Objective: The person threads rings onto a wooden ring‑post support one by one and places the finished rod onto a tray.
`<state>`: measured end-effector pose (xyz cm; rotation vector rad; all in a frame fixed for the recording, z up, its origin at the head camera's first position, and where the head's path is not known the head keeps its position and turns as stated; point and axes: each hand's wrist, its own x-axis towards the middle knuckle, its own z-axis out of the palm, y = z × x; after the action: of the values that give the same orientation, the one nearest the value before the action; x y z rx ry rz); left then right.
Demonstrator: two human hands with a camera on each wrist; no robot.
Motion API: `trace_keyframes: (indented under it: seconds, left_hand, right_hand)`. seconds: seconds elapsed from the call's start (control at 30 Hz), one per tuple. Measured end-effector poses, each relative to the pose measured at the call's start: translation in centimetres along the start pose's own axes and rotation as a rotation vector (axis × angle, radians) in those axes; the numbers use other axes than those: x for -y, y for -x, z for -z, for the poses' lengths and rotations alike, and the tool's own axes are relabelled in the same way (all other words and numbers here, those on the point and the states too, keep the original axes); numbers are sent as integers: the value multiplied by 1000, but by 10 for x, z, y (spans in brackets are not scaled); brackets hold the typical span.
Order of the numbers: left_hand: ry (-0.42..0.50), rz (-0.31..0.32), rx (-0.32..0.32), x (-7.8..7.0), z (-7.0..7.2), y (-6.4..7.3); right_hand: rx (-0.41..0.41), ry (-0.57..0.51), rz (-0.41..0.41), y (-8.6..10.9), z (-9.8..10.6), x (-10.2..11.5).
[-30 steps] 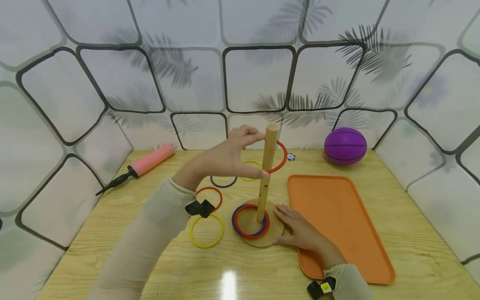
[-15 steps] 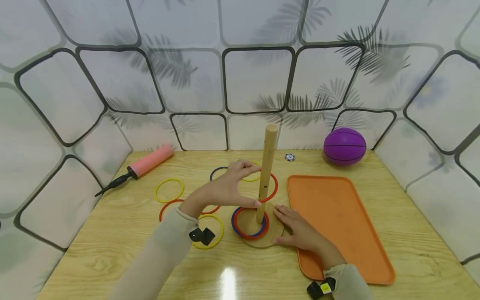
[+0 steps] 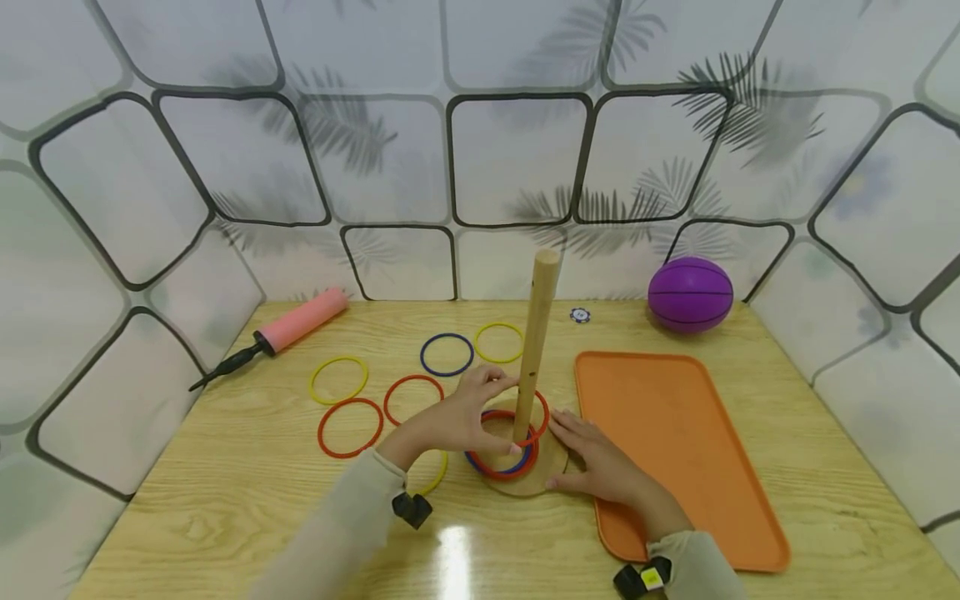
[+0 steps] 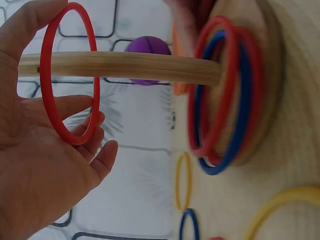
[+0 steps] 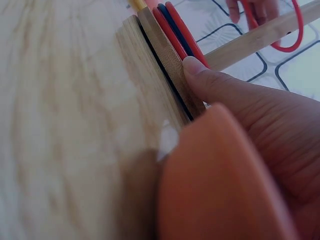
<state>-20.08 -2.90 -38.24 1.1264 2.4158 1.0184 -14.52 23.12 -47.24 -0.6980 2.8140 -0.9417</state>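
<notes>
My left hand (image 3: 461, 417) pinches a red ring (image 4: 46, 75) between thumb and fingers. The ring encircles a wooden peg (image 3: 536, 333), low above the base in the head view. Around the foot of the peg lie a red ring (image 4: 194, 117), a blue ring (image 4: 244, 100) and another red ring (image 4: 256, 75), stacked on the round wooden base (image 3: 553, 471). My right hand (image 3: 600, 462) holds the base's right edge, thumb toward the front and fingers toward the back. In the right wrist view its thumb (image 5: 194, 66) presses at the edge beside the stacked rings.
Loose yellow, red and blue rings lie left of the stand, among them a blue ring (image 3: 447, 375). An orange tray (image 3: 675, 433) is at the right, under my right wrist. Farther back are a pink pump (image 3: 303, 322), a poker chip (image 3: 580, 315) and a purple ball (image 3: 690, 294).
My left hand has lowered the red ring along the peg, from near its top to close above the stacked rings. My right hand has stayed at the base.
</notes>
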Motion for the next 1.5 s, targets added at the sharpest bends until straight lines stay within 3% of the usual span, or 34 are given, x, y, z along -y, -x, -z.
trace_keyframes:
  seconds: [0.2, 0.43, 0.8, 1.3, 1.5]
  left_hand:
    - [2, 22, 2, 18, -18, 1]
    - [-12, 64, 2, 35, -28, 4]
    - [-72, 55, -25, 48, -43, 7]
    - [-63, 39, -24, 53, -45, 9]
    - [-20, 90, -39, 56, -39, 16]
  right_hand:
    - [-15, 23, 11, 2, 1, 1]
    - [-32, 44, 31, 0, 2, -1]
    - [4, 35, 9, 0, 2, 0]
    - [0, 35, 15, 0, 1, 1]
    - [3, 27, 9, -1, 1, 1]
